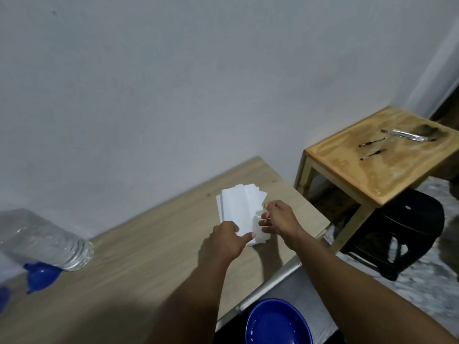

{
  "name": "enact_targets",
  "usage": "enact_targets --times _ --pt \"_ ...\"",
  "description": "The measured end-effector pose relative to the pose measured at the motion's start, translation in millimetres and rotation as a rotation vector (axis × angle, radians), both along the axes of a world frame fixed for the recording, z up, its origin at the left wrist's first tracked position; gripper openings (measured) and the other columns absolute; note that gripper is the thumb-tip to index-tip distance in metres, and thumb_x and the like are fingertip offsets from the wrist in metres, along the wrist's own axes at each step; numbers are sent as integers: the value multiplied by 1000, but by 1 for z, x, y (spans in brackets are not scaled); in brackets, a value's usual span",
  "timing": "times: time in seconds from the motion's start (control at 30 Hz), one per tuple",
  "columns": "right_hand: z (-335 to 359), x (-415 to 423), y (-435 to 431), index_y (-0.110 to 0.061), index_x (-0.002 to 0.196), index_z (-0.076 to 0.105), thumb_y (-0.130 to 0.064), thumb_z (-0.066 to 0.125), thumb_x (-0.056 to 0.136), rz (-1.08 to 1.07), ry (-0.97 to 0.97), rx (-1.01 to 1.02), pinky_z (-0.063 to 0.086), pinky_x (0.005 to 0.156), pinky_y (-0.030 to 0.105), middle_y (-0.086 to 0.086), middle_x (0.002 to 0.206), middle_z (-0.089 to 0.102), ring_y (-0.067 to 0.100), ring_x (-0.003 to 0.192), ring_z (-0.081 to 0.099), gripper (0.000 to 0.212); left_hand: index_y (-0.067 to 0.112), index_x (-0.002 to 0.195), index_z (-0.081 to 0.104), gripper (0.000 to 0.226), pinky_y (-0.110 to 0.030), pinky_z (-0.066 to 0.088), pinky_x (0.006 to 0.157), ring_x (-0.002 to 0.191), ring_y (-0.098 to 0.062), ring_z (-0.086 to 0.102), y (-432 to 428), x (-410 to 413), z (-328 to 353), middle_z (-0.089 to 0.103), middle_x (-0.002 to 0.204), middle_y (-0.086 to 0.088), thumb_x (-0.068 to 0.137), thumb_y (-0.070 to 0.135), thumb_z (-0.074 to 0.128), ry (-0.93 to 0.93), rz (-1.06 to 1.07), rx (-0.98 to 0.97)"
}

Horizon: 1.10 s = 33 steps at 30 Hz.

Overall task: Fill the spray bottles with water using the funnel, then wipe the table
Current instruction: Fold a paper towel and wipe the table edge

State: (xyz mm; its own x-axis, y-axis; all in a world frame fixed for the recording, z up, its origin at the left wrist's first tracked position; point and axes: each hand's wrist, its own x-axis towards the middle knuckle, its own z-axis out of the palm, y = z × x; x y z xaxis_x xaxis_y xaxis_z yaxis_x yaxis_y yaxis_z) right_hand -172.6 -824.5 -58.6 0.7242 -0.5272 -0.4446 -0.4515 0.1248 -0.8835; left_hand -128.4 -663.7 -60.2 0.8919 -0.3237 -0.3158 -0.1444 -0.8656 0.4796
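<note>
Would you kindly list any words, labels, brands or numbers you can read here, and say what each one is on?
No text can be read anywhere.
Clear water bottle: no label visible.
White paper tissues: blank.
Blue funnel and blue bowl: plain.
Silvery packet on the small wooden stool: too blurred to show any print.

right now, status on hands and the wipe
Left hand pressing the tissue stack, right hand pinching its edge. Funnel lying by the water bottle. Nothing blocking.

Dim, soft indoor light; motion blur at left edge; wide-angle tilt.
</note>
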Motion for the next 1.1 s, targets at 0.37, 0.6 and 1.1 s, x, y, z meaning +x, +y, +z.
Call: enact_targets --times 0.37,0.6,1.1 --pt "-4 14 -1 -17 110 55 -29 41 98 -103 32 209 61 83 45 14 103 65 31 92 69 22 25 106 63 36 -31 57 83 93 -23 72 -22 10 -11 72 111 -2 75 26 83 205 347 -134" --pt "-7 19 -3 -18 109 54 -27 39 96 -148 2 164 61 81 45 15 104 65 31 91 69 22 24 96 64 18 -25 49 71 90 -23 70 -13 24 -2 70 101 0 80 18 67 207 350 -294" --pt "-3 27 28 -23 105 55 -40 34 103 -16 -30 219 53 85 40 9 90 59 22 83 58 27 20 101 76 49 -36 59 71 51 -21 59 26 49 25 65 107 -16 85 -11 42 419 327 -350"
